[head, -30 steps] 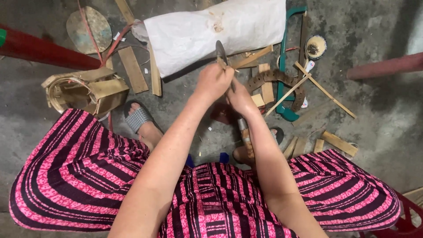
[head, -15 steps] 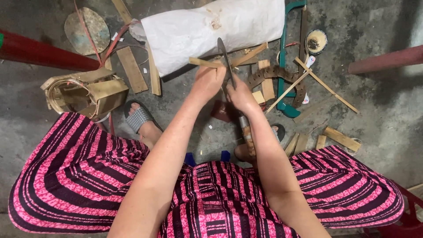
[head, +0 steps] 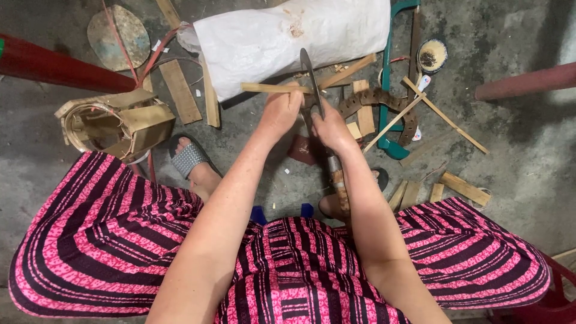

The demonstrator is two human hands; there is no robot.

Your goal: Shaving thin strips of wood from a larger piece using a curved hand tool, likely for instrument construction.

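Bamboo strip [head: 270, 88] in left hand [head: 281, 111]; right hand [head: 327, 127] grips flat steel blade [head: 310, 75].

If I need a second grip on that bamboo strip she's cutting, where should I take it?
Take the bamboo strip by its free left end, coming from the left. It lies level across the blade; the left hand holds its middle and the right hand the knife, so that end is probably safest.
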